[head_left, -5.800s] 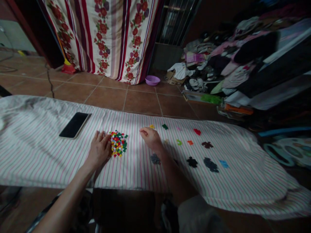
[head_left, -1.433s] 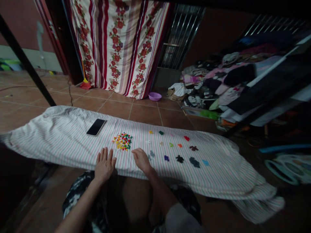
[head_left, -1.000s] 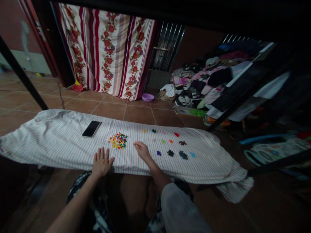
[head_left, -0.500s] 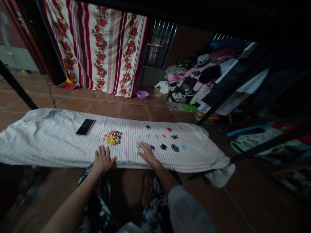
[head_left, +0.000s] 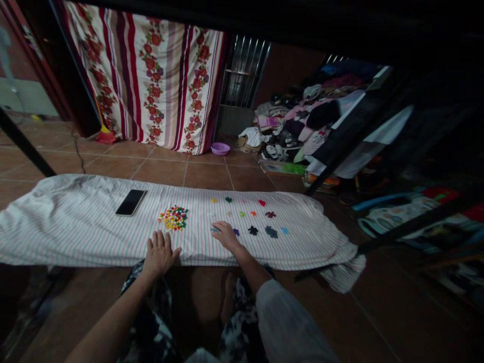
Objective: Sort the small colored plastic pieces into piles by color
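Observation:
My left hand point(head_left: 161, 253) lies flat at the cloth's near edge with its fingers spread, holding nothing. Just beyond it is a mixed heap of tiny pieces point(head_left: 174, 218) in red, yellow, green and white. My right hand point(head_left: 226, 236) reaches over a small greyish pile point(head_left: 215, 229); thumb and fingers are slightly apart around it, partly covering it. Beside that hand lie small piles sorted by colour: purple pieces point(head_left: 236, 232), black pieces point(head_left: 253, 230), dark grey pieces point(head_left: 271, 232) and light blue pieces point(head_left: 285, 230). Farther back are yellow pieces point(head_left: 214, 200), dark green pieces point(head_left: 228, 199) and red pieces point(head_left: 262, 202).
A phone point(head_left: 131, 202) rests on the striped cloth point(head_left: 75, 227) to the left. Dark posts point(head_left: 28, 143) rise at both sides. Beyond, on the tiled floor, are a purple basin point(head_left: 220, 148), a red broom point(head_left: 106, 135) and a heap of clothes point(head_left: 298, 118).
My right hand's fingers have drawn closer together and bent down around the greyish pile. My left hand stays flat on the cloth. The view has shifted slightly.

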`<state>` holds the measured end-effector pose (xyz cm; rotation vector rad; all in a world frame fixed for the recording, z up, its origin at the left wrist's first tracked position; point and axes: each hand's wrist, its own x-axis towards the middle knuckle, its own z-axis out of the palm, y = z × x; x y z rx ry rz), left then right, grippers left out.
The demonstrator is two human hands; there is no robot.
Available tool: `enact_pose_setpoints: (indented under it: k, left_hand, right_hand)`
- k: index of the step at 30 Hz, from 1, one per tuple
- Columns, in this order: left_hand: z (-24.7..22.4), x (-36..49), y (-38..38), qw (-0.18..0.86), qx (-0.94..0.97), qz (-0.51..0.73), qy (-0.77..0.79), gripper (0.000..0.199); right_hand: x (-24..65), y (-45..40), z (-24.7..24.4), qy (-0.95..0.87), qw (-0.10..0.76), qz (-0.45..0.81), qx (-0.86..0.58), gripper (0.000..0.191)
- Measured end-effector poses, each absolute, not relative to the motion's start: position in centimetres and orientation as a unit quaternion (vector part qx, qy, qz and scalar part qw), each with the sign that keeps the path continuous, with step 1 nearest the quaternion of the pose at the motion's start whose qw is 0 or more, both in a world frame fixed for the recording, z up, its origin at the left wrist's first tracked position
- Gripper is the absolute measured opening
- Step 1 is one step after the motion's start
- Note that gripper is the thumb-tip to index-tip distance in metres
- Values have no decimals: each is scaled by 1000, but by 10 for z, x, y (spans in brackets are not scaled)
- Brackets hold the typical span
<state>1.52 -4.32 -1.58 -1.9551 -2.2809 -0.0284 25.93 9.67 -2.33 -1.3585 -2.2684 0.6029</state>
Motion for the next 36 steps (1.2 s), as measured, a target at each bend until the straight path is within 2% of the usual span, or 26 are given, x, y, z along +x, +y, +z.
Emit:
enact_pose_setpoints:
  k: [3,7,10,17,21,26,29,32,36]
  left_hand:
    - [-17,15,-43,71,-647,-6,-759,76]
    - [-16,15,-44,74,-650,-7,-756,75]
    - [-16,15,-45,77,-655,-9,-751,76]
    - [-14,15,-44,66,-653,-3,-754,75]
    - [-15,18,-46,59,-654,-25,-754,69]
    - [-26,31,-48,60,-648,-144,-746,44]
    - [-27,53,-40,-15,-678,-251,-691,32]
    - [-24,83,-19,-182,-623,-303,-698,33]
    - [-22,115,21,-227,-575,-294,-729,40]
  right_hand:
    - [253,96,-19,-820,208,209,-490,33]
    - [246,94,-19,-814,210,200,-504,19]
    - [247,93,-25,-808,232,207,-500,15]
    - [262,88,-40,-793,276,228,-493,41]
    - [267,85,-47,-791,280,232,-493,44]
    - [269,83,-57,-777,312,245,-489,46]
    - [270,81,-62,-765,337,257,-486,45]
    - [270,79,-63,-753,357,263,-486,47]
    - [268,77,-61,-756,349,252,-493,51]
